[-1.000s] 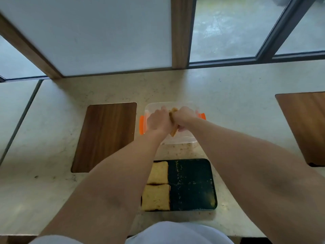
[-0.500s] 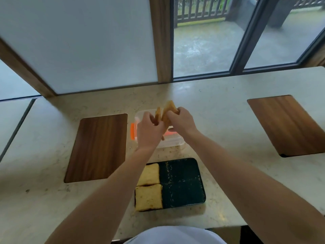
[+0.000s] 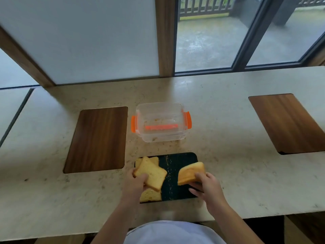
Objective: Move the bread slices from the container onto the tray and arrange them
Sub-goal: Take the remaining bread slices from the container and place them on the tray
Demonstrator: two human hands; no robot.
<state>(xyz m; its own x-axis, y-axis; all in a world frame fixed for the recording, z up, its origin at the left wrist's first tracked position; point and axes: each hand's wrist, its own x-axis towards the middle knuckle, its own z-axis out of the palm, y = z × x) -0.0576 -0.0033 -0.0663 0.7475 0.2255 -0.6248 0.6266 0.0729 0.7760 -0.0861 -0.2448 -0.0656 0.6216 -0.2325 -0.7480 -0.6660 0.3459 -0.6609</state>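
A black tray (image 3: 177,161) lies near the counter's front edge. Two bread slices lie flat along its left side, one at the back (image 3: 154,160) and one at the front (image 3: 150,195), both partly hidden. My left hand (image 3: 136,183) grips a bread slice (image 3: 152,173) held just above them. My right hand (image 3: 206,186) holds another bread slice (image 3: 190,172) over the tray's right half, tilted with its crust toward me. Behind the tray stands the clear container (image 3: 161,122) with orange clips; it holds only crumbs.
A dark wooden board (image 3: 98,138) is set into the counter left of the container, and another wooden board (image 3: 288,122) lies at the far right. Window panes and a wooden post stand along the counter's back edge.
Both hands have come back from the container toward me, each carrying a slice, and now hover over the tray. The container now shows no bread.
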